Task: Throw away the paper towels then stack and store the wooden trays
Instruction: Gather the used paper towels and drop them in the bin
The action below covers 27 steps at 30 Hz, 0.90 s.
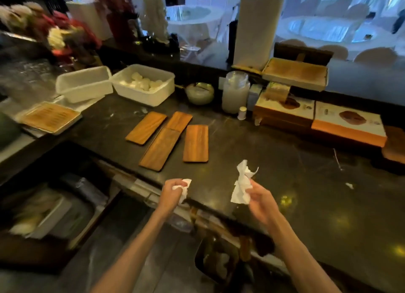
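Several flat wooden trays lie on the dark counter (285, 172): one at the left (146, 127), one behind (179, 120), a long one in the middle (160, 149) and one at the right (195, 143). The middle tray overlaps the one behind it. My left hand (173, 193) is closed around a crumpled white paper towel (185, 184) at the counter's front edge. My right hand (260, 201) pinches a second, larger crumpled paper towel (242, 184) just above the counter.
Two white plastic tubs (84, 83) (143, 84) stand behind the trays, with a bowl (199, 93), a jar (235, 92) and boxes (348, 123) to the right. A black bin (217, 260) sits below the counter edge between my arms. A tall paper towel stack (256, 27) stands at the back.
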Each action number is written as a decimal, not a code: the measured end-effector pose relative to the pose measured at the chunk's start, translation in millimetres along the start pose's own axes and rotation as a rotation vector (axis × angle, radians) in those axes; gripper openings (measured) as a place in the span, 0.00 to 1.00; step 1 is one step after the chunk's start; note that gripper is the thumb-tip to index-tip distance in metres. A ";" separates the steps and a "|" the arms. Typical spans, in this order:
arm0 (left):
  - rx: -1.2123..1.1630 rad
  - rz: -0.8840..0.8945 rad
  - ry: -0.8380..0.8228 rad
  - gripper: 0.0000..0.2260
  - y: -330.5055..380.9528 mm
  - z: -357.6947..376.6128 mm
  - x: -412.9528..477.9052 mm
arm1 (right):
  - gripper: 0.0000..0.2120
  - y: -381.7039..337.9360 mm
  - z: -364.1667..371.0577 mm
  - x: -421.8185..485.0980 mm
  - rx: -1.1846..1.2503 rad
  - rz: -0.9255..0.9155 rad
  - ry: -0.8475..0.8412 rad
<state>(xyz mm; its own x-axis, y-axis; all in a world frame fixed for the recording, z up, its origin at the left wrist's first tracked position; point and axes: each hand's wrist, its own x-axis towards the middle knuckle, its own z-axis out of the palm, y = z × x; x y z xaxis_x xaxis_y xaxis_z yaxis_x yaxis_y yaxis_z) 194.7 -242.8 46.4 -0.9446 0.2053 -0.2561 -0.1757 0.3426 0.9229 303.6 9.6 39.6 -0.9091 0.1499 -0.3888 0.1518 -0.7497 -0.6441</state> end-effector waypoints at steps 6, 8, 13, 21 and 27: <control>-0.186 -0.146 -0.154 0.14 -51.9 -75.5 -41.6 | 0.17 89.6 15.8 -43.9 -0.130 0.069 0.147; -0.125 -0.156 -0.159 0.19 -66.5 -86.9 -58.3 | 0.17 109.2 18.7 -61.4 -0.106 0.081 0.200; -0.078 -0.051 -0.185 0.19 -93.0 -104.0 -83.6 | 0.13 142.2 23.9 -91.7 -0.069 0.161 0.295; -0.033 -0.077 -0.209 0.11 -114.4 -95.3 -87.4 | 0.13 182.7 17.8 -96.0 -0.262 0.233 0.449; 0.094 -0.137 -0.317 0.10 -187.4 -35.6 -59.4 | 0.24 230.7 -26.8 -53.0 -0.418 0.377 0.479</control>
<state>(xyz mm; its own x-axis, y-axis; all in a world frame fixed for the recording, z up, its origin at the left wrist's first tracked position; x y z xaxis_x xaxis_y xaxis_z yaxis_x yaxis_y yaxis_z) 273.9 -351.8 -101.1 -0.7785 0.4209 -0.4657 -0.2547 0.4663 0.8472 397.2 -154.0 -106.1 -0.5115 0.2670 -0.8168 0.6429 -0.5117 -0.5699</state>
